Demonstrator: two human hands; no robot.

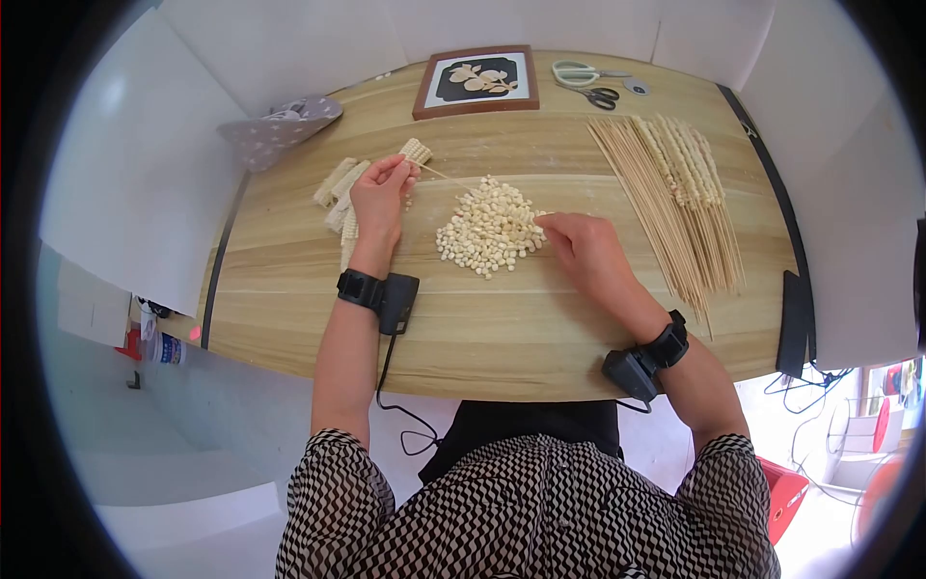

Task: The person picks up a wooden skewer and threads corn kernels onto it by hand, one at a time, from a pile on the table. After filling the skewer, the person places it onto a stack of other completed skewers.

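Note:
My left hand (381, 193) pinches a thin wooden skewer (442, 175), which points right toward a heap of pale corn kernels (490, 230). At the right edge of that heap is my right hand (586, 253), its thumb and fingertips pressed together at the kernels. Whether a kernel is between those fingertips is too small to make out. Behind my left hand lie corn cobs (338, 183), partly hidden by the hand and wrist. One cob end with kernels on it (416, 151) shows just past my left fingers.
Bare skewers (646, 203) and skewers threaded with kernels (690, 174) lie at the right. Toward the back are a framed flower picture (477, 81), green-handled scissors (577, 72) and black scissors (602, 96). A patterned cloth item (280, 130) sits at the back left.

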